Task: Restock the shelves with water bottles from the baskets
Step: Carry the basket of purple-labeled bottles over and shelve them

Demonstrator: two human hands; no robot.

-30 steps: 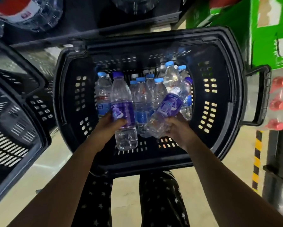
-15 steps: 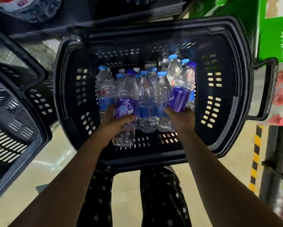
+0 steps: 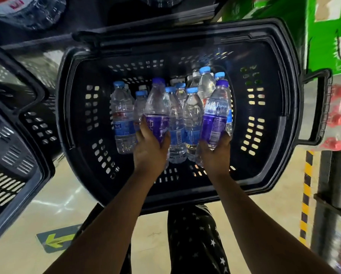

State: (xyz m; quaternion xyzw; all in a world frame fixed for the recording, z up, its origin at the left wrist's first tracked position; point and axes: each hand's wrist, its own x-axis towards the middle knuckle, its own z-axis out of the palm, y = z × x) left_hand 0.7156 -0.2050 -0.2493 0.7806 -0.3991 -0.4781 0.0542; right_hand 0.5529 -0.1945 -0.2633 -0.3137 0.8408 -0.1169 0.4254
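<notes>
One bottle was gripped in each hand, with the hands kept apart. The left hand (image 3: pixel 149 153) was wrapped round the lower label of the left purple bottle (image 3: pixel 157 107), and the right hand (image 3: pixel 215 155) was clamped likewise on the right purple bottle (image 3: pixel 217 113). Both bottles were held within the basket (image 3: pixel 290 107), roughly upright, their long axes running from the palms out to the caps. Blue-labelled bottles (image 3: pixel 176 123) were packed between the hands and just beyond the fingers. A dark shelf (image 3: pixel 193 15) was seen past the basket, well beyond both hands, neither plainly nearer. A lift along the bottles' axes was judged necessary before any reach toward it.
</notes>
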